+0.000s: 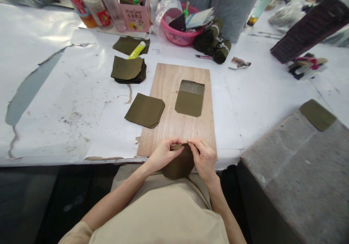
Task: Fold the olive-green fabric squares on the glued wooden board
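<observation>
Both hands meet at the near edge of a wooden board [169, 127]. My left hand [163, 154] and my right hand [204, 158] pinch the top edge of an olive-green fabric piece [180, 164] that hangs over the table edge toward my lap. Farther up the board lies another olive piece [189, 100] with a grey strip along its top. A stack of olive fabric squares [145, 110] sits just left of the board.
Two more olive stacks [128, 69] [130, 44] lie at the back left, with a yellow glue tube [137, 50] between them. A pink basin [180, 29], bottles, rolled dark fabric [215, 42] and small scissors [203, 56] stand behind. A grey block [297, 171] with one olive piece [317, 114] is at right.
</observation>
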Action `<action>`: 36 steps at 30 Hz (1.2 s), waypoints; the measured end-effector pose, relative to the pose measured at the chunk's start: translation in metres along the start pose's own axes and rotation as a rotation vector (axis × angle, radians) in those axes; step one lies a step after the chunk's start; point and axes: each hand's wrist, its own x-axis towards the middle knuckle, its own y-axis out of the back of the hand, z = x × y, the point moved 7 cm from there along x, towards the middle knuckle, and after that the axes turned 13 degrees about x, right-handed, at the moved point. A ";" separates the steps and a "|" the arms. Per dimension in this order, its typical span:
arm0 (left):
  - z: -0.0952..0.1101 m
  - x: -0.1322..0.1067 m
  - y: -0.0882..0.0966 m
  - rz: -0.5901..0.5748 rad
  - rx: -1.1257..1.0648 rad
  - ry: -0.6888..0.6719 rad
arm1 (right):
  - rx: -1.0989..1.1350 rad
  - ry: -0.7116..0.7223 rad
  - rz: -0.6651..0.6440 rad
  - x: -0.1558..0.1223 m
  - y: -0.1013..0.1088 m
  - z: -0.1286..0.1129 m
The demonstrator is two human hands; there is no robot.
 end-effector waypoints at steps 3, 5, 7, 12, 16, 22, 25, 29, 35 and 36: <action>0.001 -0.001 0.001 -0.002 0.068 0.004 | 0.049 -0.090 -0.068 0.002 0.000 0.010; -0.001 -0.001 0.001 -0.021 0.050 0.033 | 0.156 -0.171 -0.105 0.002 0.001 0.019; -0.003 -0.001 0.000 -0.045 0.010 0.061 | 0.268 -0.248 -0.106 0.002 0.004 0.026; -0.006 0.000 -0.004 -0.094 -0.091 0.094 | 0.517 -0.397 -0.139 -0.004 0.001 0.041; -0.008 0.000 -0.007 -0.115 -0.164 0.125 | 0.604 -0.456 -0.110 -0.009 -0.001 0.048; -0.011 -0.002 0.000 -0.085 -0.317 0.197 | 0.760 -0.601 -0.010 -0.018 0.000 0.056; -0.009 -0.001 0.004 -0.077 -0.324 0.195 | 0.690 -0.533 -0.063 -0.016 -0.003 0.048; -0.006 0.001 0.007 -0.079 -0.214 0.132 | 0.648 -0.489 -0.017 -0.013 -0.004 0.043; 0.022 -0.006 0.037 0.364 0.507 -0.235 | 0.574 -0.482 0.004 -0.012 -0.002 0.043; 0.032 -0.009 0.036 0.415 0.647 -0.347 | 0.535 -0.465 -0.014 -0.012 -0.002 0.041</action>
